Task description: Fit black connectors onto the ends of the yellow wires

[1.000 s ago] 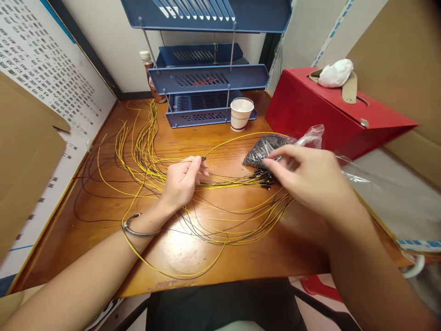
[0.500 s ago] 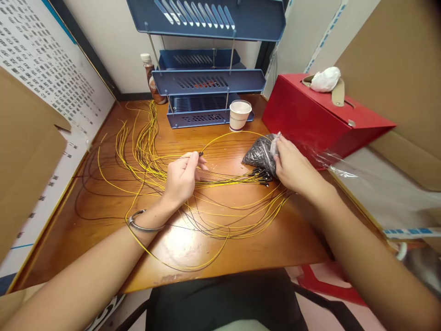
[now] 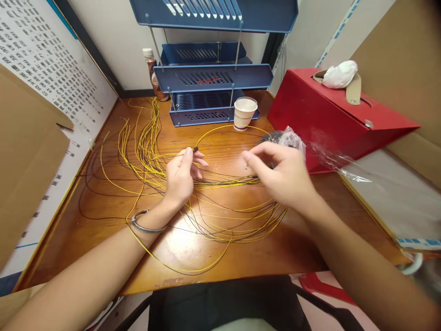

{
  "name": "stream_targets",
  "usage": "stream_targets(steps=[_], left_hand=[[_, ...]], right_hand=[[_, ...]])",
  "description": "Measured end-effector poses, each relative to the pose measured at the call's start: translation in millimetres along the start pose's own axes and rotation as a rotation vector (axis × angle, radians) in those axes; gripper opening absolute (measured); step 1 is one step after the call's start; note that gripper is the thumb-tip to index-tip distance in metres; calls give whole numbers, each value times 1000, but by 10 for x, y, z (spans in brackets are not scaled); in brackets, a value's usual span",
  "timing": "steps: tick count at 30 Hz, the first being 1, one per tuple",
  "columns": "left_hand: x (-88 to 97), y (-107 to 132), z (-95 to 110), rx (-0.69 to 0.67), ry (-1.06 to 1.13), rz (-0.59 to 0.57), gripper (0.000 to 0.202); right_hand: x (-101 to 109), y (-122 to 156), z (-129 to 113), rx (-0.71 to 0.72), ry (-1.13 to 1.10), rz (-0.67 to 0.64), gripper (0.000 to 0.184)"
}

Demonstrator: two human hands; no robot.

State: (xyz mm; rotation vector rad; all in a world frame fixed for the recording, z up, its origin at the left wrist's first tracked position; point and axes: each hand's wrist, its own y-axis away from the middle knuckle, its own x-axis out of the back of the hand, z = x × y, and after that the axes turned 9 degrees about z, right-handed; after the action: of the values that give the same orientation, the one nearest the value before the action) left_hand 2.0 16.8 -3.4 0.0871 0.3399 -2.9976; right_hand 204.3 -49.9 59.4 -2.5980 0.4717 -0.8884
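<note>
Basically, L hand (image 3: 181,177) has thumb & index pinching a small black connector (image 3: 195,149) at the fingertips; its other fingers are loosely spread, pointing R. A yellow wire (image 3: 220,128) arcs from the connector up & over twd the plastic bag (image 3: 292,138) w/ dark contents, partly hidden behind R hand (image 3: 282,172). R thumb & index tips are brought close tog., well apart from L hand; can't tell if anything tiny sits btwn them. Connector is held just above the tabletop (image 3: 292,248), approx. centre. Yellow & dark wires (image 3: 227,184) run under both hands, fanning out on the L. Paper cup (image 3: 244,112) stands by the blue rack (image 3: 248,77) at the back; red box (image 3: 320,119) is R of it, beyond the bag.
</note>
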Motion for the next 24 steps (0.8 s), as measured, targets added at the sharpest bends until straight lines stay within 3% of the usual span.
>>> stream_targets(steps=[1,3,8,14,18,24], left_hand=[[-1,6,8,1,9,-11,49],[-1,28,23,-15,-6,-53,50],[4,114,49,-161,-109,-225,60],[26,171,83,-334,-187,-424,58],[28,178,105,-393,-229,-461,52],[8,195,116,-407,-297,-499,39]], right_hand=[[-84,25,-26,-114,-154,-113,30],[-231,76,-21,-261,-343,-202,30],[-373,195,45,-332,-519,-266,39],[-394,260,59,-331,-617,-128,27],[-420,291,98,-288,-595,-30,17],[-451,363,135,-279,-544,-37,13]])
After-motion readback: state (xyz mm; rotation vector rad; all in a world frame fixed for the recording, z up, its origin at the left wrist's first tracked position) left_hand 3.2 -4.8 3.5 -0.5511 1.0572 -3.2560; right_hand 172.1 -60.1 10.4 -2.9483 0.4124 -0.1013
